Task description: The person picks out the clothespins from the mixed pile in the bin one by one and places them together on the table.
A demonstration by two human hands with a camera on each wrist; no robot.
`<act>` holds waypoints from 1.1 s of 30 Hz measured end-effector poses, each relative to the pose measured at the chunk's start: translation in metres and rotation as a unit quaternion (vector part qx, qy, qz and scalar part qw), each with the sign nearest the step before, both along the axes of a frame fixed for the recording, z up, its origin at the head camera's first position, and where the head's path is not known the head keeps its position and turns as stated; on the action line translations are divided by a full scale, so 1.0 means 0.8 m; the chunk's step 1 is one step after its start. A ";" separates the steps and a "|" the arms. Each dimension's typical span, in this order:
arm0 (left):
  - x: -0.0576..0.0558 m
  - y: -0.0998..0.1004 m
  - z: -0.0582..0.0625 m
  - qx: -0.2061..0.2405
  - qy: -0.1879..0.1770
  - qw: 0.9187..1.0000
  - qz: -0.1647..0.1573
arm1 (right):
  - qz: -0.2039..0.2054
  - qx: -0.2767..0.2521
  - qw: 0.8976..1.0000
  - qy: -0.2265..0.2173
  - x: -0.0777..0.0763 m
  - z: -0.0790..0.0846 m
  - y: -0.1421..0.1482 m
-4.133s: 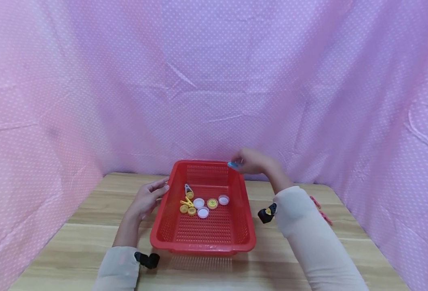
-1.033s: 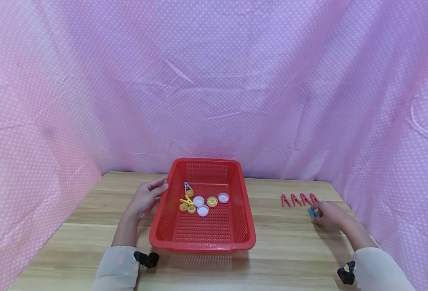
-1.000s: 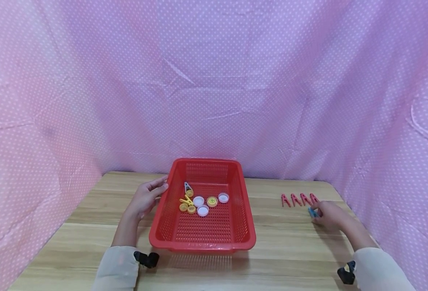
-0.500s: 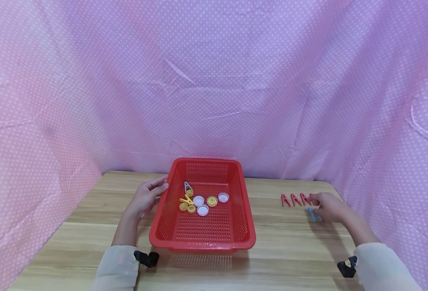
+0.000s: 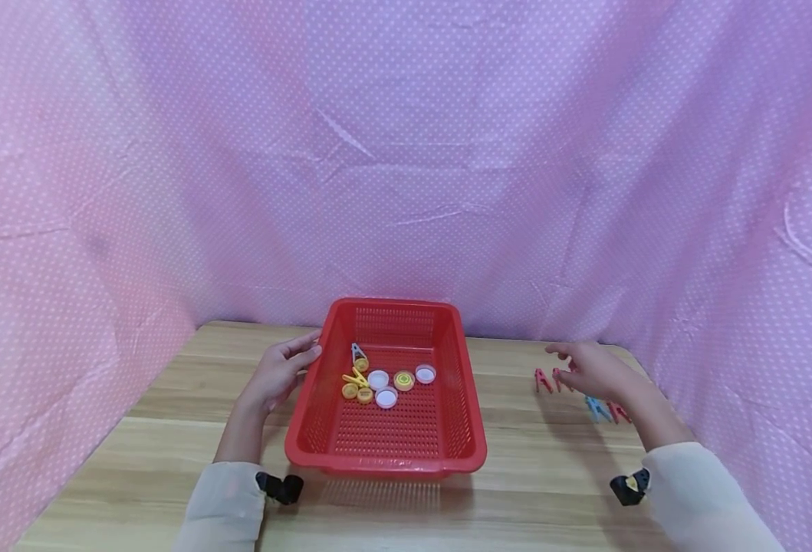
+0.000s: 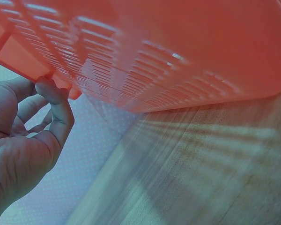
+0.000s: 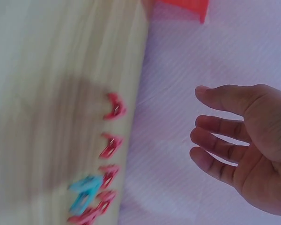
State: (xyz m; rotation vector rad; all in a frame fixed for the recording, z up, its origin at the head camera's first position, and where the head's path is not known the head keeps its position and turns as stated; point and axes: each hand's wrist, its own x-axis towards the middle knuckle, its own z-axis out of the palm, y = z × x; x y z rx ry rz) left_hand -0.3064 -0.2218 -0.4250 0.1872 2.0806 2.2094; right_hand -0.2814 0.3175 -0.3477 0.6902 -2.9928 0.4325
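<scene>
My left hand (image 5: 273,377) grips the left rim of the red basket (image 5: 395,465), thumb and fingertips right at the edge in the left wrist view. My right hand (image 5: 595,371) holds nothing; its fingers are loosely spread above the clothespins at the table's right side. Several pink clothespins (image 5: 543,380) lie there in a row, partly covered by the hand in the head view. In front of the row lies a blue clothespin (image 7: 85,192), with another pink clothespin (image 5: 618,412) beside it.
Inside the basket lie a yellow clothespin (image 5: 355,378), a grey clothespin (image 5: 358,353), yellow caps (image 5: 350,391) and white caps (image 5: 386,397). The basket stands on a wooden table (image 5: 530,491). A pink dotted cloth (image 5: 406,192) hangs behind and at the sides.
My right hand carried the blue clothespin from the basket to the right, laid it in front of the pink row, let go, then lifted and moved left. My left hand stayed on the rim.
</scene>
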 end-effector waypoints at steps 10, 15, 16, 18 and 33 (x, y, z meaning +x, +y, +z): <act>0.000 0.000 0.000 0.001 -0.004 1.000 0.001 | 0.041 0.018 0.999 0.027 -0.015 0.024 -0.056; -0.002 0.001 -0.001 0.007 -0.006 1.000 0.004 | 0.064 0.025 0.997 0.047 -0.021 0.037 -0.088; -0.002 0.001 -0.001 0.008 -0.006 1.000 0.005 | 0.067 0.023 0.996 0.049 -0.022 0.040 -0.095; -0.001 0.001 -0.001 0.009 -0.004 1.000 0.004 | 0.078 0.019 0.995 0.053 -0.024 0.045 -0.108; 0.000 0.001 -0.002 0.003 -0.002 1.000 0.006 | 0.138 -0.014 0.989 0.058 -0.035 0.074 -0.194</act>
